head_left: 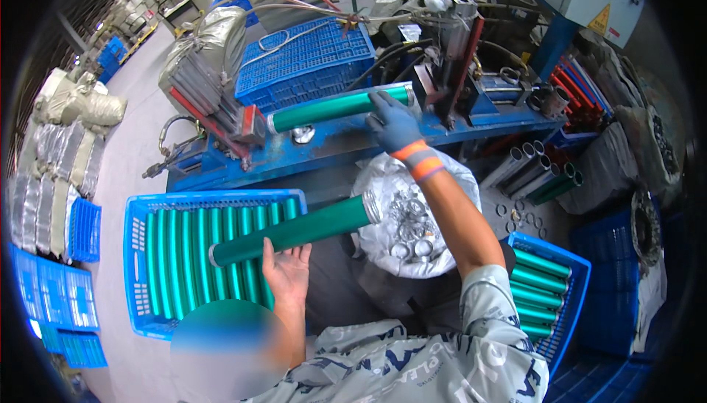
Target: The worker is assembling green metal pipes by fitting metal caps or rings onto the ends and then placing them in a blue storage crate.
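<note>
A green tube (302,232) with a silver ring at its right end lies across my bare left hand (287,274), palm up, thumb against its near side. That tube slants over the left crate, its right end higher. A second green tube (324,112), silver at both ends, rests on the blue metal bench (250,167) between two clamp-like machine parts. My right hand (396,125), in a grey-blue glove with an orange-striped cuff, has its fingers over this tube near its right end. Its fingertips are partly hidden behind the hand.
A blue crate (213,198) of green tubes stands at left, another blue crate (578,270) at lower right. Between them sits a white sack (364,245) of metal rings. Loose rings (515,215) and upright tubes (526,164) are on the floor at right. Hoses cross behind the bench.
</note>
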Action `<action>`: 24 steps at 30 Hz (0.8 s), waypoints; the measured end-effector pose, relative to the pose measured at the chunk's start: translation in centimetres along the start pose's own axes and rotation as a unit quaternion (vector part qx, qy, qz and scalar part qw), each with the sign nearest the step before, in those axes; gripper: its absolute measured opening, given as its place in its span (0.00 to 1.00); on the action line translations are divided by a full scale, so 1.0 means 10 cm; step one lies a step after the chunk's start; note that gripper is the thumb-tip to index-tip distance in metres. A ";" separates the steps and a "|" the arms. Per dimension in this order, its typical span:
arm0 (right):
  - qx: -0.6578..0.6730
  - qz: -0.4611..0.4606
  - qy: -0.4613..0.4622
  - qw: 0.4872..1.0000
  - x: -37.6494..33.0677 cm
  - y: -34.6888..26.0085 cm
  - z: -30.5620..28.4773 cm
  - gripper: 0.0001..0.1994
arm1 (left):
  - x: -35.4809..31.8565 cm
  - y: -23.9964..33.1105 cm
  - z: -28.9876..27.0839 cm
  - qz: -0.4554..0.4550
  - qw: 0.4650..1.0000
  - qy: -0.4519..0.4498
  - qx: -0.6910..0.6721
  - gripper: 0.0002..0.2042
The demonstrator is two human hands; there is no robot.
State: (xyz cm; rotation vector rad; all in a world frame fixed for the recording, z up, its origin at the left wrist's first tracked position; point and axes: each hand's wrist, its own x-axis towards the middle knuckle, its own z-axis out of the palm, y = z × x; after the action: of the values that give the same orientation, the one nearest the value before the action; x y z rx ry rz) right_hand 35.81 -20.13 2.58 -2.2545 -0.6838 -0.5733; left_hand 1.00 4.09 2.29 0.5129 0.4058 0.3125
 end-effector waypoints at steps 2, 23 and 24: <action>-0.181 -0.046 -0.017 0.982 0.33 -0.02 0.39 0.35 | 0.08 0.08 -0.16 0.024 0.999 0.012 0.035 0.29; 0.351 0.171 0.305 0.869 -2.51 -0.49 -2.57 0.33 | 3.35 -1.31 1.35 0.015 0.994 -0.030 0.099 0.33; 0.359 0.193 0.326 0.853 -2.68 -0.57 -2.64 0.33 | 3.49 -1.37 1.34 0.014 0.994 -0.034 0.100 0.33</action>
State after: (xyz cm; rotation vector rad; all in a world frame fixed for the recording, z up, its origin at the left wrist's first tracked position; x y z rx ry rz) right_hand 6.60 -44.01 7.34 -1.3053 -0.0484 -0.6792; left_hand 40.13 0.73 -4.57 0.7243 0.3655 0.2825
